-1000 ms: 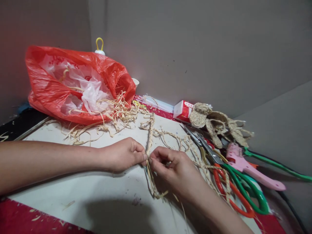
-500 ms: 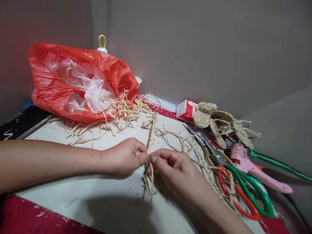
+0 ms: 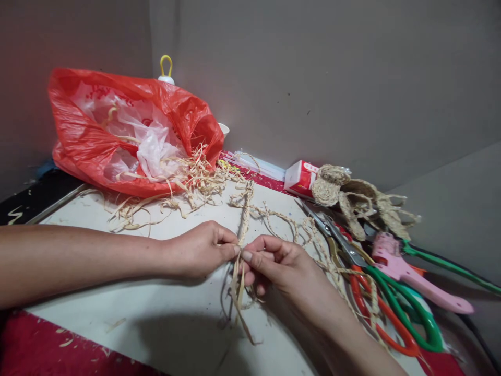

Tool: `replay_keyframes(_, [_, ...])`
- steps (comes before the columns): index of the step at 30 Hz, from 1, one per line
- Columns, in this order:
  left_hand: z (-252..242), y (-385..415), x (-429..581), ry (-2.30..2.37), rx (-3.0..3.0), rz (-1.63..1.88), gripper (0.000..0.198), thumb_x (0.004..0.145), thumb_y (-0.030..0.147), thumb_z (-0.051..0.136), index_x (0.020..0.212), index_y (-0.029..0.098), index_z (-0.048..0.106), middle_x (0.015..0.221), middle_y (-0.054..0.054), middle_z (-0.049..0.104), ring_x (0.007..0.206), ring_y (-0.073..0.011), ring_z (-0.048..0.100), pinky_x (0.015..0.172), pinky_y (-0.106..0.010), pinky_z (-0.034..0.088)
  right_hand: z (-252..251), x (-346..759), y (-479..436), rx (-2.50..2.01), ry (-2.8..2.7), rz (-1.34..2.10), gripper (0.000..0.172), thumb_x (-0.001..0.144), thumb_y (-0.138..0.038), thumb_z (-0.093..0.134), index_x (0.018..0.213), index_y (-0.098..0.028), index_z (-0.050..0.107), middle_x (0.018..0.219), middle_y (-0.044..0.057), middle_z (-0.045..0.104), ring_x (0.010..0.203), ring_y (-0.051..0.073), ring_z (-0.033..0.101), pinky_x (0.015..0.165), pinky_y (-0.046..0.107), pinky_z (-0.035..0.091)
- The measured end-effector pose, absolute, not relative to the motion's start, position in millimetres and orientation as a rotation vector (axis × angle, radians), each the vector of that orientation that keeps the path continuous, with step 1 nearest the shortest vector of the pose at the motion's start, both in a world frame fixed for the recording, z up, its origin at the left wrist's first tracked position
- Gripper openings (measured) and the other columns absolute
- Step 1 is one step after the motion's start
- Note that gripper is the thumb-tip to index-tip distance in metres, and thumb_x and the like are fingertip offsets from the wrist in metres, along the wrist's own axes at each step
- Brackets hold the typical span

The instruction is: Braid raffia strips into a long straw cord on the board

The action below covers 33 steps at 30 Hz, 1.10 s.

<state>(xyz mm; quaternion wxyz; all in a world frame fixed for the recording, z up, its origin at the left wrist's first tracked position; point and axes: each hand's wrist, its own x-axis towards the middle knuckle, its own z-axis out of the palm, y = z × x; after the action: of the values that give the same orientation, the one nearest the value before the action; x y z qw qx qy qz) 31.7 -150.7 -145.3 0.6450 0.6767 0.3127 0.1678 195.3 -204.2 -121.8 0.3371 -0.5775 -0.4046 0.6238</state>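
A pale straw braid [image 3: 245, 216] runs from the far part of the white board [image 3: 90, 297] toward me. Its near end is pinched between the fingertips of both hands. My left hand [image 3: 203, 248] comes in from the left, thumb and forefinger closed on the braid. From the right, my right hand [image 3: 279, 263] grips the same spot with thumb and forefinger, its other fingers curled beneath. Loose straw strands [image 3: 238, 297] hang below the fingertips onto the board. Fingers hide the exact crossing of the strands.
A red plastic bag [image 3: 86, 151] spills loose straw [image 3: 199, 177] at the back left. On the right lie scissors with green handles [image 3: 422, 318], others with orange handles [image 3: 395, 334], a pink glue gun [image 3: 415, 277], thin braided cord [image 3: 291, 222], woven straw pieces [image 3: 326, 185] and a red-white box [image 3: 299, 175].
Both hands stay at the braid's end. The loose strands now hang straighter and farther toward me, and the right hand's lower fingers show more beneath the braid.
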Motion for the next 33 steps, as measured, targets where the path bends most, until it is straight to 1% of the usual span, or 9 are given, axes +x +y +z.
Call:
replay_keyframes(3, [-143,-147,32,0.686,1.479,0.361,0.022,0.081,0.022,0.048,0.064,0.012,0.058,0.061,0.0,0.058,0.055,-0.0077,0.045,0.056,-0.02,0.034,-124,197,-203,-1.537,-1.081,1.533,0.031,0.064,-0.041,0.076,0.069,-0.014,0.061,0.055,0.0,0.061,0.042,0.006,0.042,0.04,0.018,0.03])
replay_keyframes(6, [-142,-144,32,0.632,1.408,0.344,0.022,0.08,0.021,0.047,0.065,0.011,0.059,0.065,-0.002,0.062,0.06,-0.0096,0.052,0.065,-0.022,0.04,-124,197,-201,-1.557,-1.124,1.471,0.032,0.063,-0.041,0.077,0.069,-0.014,0.063,0.057,0.0,0.061,0.043,0.006,0.039,0.04,0.018,0.026])
replay_keyframes(11, [-144,-143,31,0.607,1.316,0.318,0.024,0.081,0.025,0.05,0.068,0.009,0.064,0.069,-0.005,0.066,0.064,-0.0107,0.056,0.071,-0.023,0.042,-126,195,-202,-1.55,-1.233,1.416,0.032,0.066,-0.043,0.074,0.068,-0.014,0.062,0.058,0.002,0.062,0.051,0.01,0.049,0.048,0.021,0.035])
replay_keyframes(15, [-135,-142,30,0.626,1.279,0.264,0.024,0.08,0.026,0.054,0.069,0.008,0.065,0.055,0.0,0.06,0.05,-0.0068,0.047,0.058,-0.019,0.038,-127,192,-206,-1.519,-1.33,1.357,0.026,0.076,-0.041,0.065,0.07,-0.015,0.061,0.061,0.004,0.064,0.057,0.013,0.053,0.055,0.024,0.039])
replay_keyframes(19, [-127,-139,27,0.608,1.331,0.175,0.027,0.085,0.022,0.047,0.073,0.008,0.066,0.036,0.009,0.032,0.035,-0.005,0.024,0.042,-0.019,0.025,-124,190,-208,-1.54,-1.372,1.307,0.025,0.08,-0.037,0.061,0.067,-0.015,0.059,0.061,0.004,0.065,0.051,0.01,0.046,0.05,0.022,0.036])
replay_keyframes(21, [-128,-137,26,0.578,1.345,0.138,0.028,0.086,0.022,0.045,0.076,0.008,0.066,0.035,0.009,0.026,0.033,-0.0057,0.018,0.038,-0.021,0.018,-123,189,-208,-1.567,-1.394,1.275,0.025,0.08,-0.036,0.06,0.066,-0.015,0.058,0.059,0.003,0.063,0.05,0.01,0.045,0.048,0.021,0.035])
replay_keyframes(25, [-131,-135,26,0.548,1.301,0.122,0.027,0.083,0.023,0.045,0.079,0.009,0.067,0.037,0.008,0.026,0.033,-0.0068,0.017,0.035,-0.024,0.014,-127,188,-210,-1.633,-1.454,1.152,0.026,0.082,-0.034,0.057,0.064,-0.016,0.057,0.052,0.0,0.056,0.046,0.009,0.04,0.045,0.021,0.031])
replay_keyframes(28, [-130,-135,27,0.559,1.274,0.148,0.029,0.084,0.025,0.044,0.073,0.009,0.065,0.039,0.007,0.031,0.034,-0.0059,0.016,0.036,-0.023,0.013,-130,186,-212,-1.651,-1.494,1.048,0.025,0.083,-0.03,0.054,0.062,-0.017,0.056,0.051,-0.001,0.055,0.045,0.009,0.04,0.045,0.02,0.032])
replay_keyframes(33, [-131,-137,26,0.533,1.312,0.195,0.033,0.082,0.04,0.056,0.07,0.01,0.062,0.043,0.007,0.035,0.038,-0.0047,0.023,0.039,-0.022,0.014,-128,186,-213,-1.668,-1.496,0.931,0.021,0.08,-0.029,0.058,0.063,-0.016,0.061,0.052,-0.001,0.054,0.047,0.01,0.04,0.045,0.02,0.031])
